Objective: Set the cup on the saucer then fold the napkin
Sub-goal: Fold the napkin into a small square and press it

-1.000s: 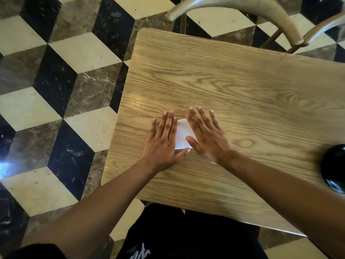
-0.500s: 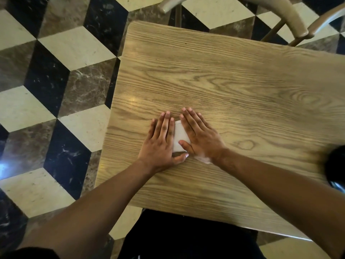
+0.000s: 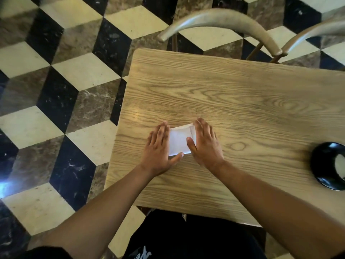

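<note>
A small white napkin, folded into a rectangle, lies flat on the wooden table. My left hand rests flat along the napkin's left edge, thumb at its near corner. On the napkin's right edge lies my right hand, flat, with the thumb on the paper. Both hands have their fingers stretched out and hold nothing. At the right edge of the view stands a black saucer with something pale on it, cut off by the frame; I cannot tell whether it is the cup.
A curved wooden chair back stands beyond the far table edge, with a second chair to its right. The table's left edge drops to a black, cream and brown tiled floor. My dark-clothed lap is below the near edge.
My hands have slid apart, uncovering most of the napkin between them. The view has shifted, so the table sits further right and the black saucer shows more.
</note>
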